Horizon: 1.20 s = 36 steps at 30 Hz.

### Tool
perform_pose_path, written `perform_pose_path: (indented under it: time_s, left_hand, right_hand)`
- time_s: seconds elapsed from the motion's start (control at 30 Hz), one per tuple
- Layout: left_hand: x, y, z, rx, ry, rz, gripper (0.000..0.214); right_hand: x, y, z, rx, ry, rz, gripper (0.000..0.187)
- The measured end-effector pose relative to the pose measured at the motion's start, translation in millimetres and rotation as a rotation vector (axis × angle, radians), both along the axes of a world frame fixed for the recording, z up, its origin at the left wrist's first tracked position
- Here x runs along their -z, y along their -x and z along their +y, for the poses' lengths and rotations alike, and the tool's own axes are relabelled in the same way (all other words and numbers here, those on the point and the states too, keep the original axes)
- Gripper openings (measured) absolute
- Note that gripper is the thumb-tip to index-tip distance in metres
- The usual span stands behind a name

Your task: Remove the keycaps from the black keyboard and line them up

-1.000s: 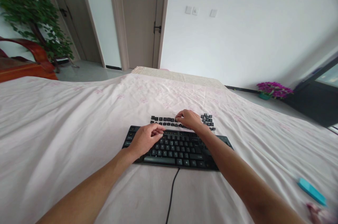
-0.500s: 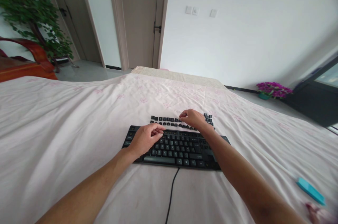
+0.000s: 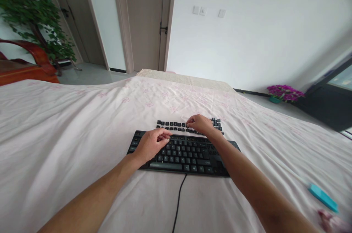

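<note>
keyboard (image 3: pixel 178 148): black | keycaps (image 3: pixel 175 124): black | cloth (image 3: pixel 82 123): pale pink, flower-patterned | blossoms (image 3: pixel 286 92): magenta

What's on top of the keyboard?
Left hand over the left part of the keyboard, right forearm across its right side. Keys show between them; what both cover is hidden.

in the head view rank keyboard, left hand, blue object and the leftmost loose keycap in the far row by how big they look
1. keyboard, partly covered
2. left hand
3. blue object
4. leftmost loose keycap, clearly smallest
</note>
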<state>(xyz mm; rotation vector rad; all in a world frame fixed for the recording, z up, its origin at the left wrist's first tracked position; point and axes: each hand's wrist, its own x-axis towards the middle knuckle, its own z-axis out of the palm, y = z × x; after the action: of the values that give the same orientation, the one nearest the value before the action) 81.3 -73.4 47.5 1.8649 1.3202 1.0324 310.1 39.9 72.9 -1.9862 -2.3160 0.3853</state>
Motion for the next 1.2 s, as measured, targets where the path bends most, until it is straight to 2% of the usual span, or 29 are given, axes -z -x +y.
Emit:
perform_pose_path:
  time_s: [0.17, 0.3, 0.43, 0.57, 0.7, 0.8, 0.87, 1.0, 1.2]
  left_hand:
    - [0.6, -0.1, -0.6, 0.0, 0.003, -0.001, 0.022]
    - [0.8, 0.2, -0.7, 0.002, 0.003, -0.004, 0.022]
    - [-1.0, 0.3, -0.9, 0.005, 0.007, -0.017, 0.021]
    - [-3.5, 1.2, -2.7, 0.022, 0.017, -0.008, 0.022]
    - [-8.4, 1.2, -7.8, 0.078, -0.028, 0.11, 0.021]
    - [-11.5, -2.2, -10.8, 0.082, -0.061, 0.229, 0.023]
    - [-12.1, -5.9, -10.6, 0.058, -0.073, 0.288, 0.024]
    - [-10.1, -12.6, -4.3, 0.019, -0.118, 0.35, 0.027]
    - [-3.8, -14.2, 3.4, 0.011, -0.061, 0.318, 0.03]
  right_hand:
    - [-1.1, -2.5, -2.1, 0.012, -0.053, 0.04, 0.027]
    - [-12.2, -9.6, -9.0, 0.015, -0.179, 0.157, 0.042]
    - [-32.1, -15.0, -30.7, -0.119, -0.277, 0.361, 0.053]
    - [-43.0, -17.4, -60.4, -0.148, -0.303, 0.336, 0.058]
    - [-34.0, -17.8, -78.5, -0.141, -0.299, 0.449, 0.047]
    - [-21.1, -13.7, -84.7, -0.092, -0.168, 0.651, 0.029]
    - [-13.7, -8.1, -87.8, -0.097, -0.076, 0.776, 0.024]
    - [-5.8, 6.2, -92.1, -0.135, -0.001, 0.907, 0.029]
    - [-4.2, 20.8, -94.0, -0.211, -0.02, 0.874, 0.042]
